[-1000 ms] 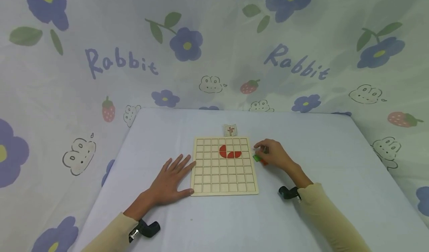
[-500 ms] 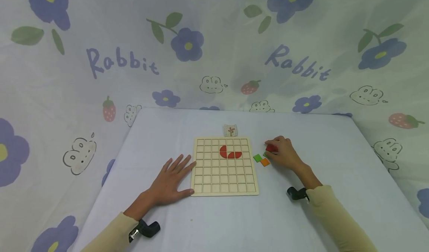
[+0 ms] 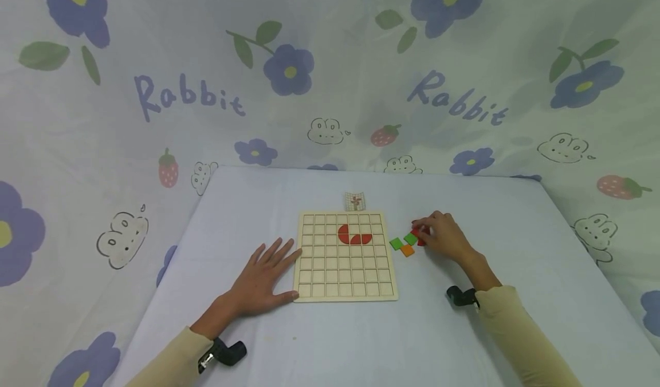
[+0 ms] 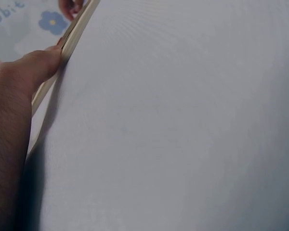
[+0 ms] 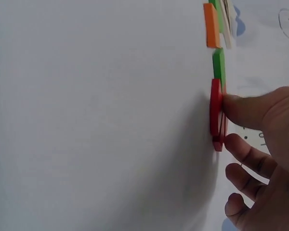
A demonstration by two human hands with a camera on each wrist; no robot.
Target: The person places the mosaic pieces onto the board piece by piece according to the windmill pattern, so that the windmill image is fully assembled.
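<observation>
A wooden grid board (image 3: 345,274) lies on the white table, with red curved pieces (image 3: 343,235) set in its upper middle cells. My left hand (image 3: 263,281) lies spread at the board's left side, fingertips and thumb touching its edge. Right of the board, my right hand (image 3: 444,237) pinches at a red piece (image 3: 415,233) between thumb and fingers, low over the table. The right wrist view shows the thumb against the red pieces (image 5: 215,108) while the other visible fingers curl loosely; the index fingertip is hidden there.
Two green square tiles (image 3: 396,243) and an orange tile (image 3: 407,250) lie between the board and my right hand. A small pattern card (image 3: 354,201) sits behind the board. Printed fabric (image 3: 330,78) hangs along the table's back edge.
My right hand has moved right from the green and orange tiles, uncovering them, and brought red pieces down beside the second green tile. My left hand has stayed put.
</observation>
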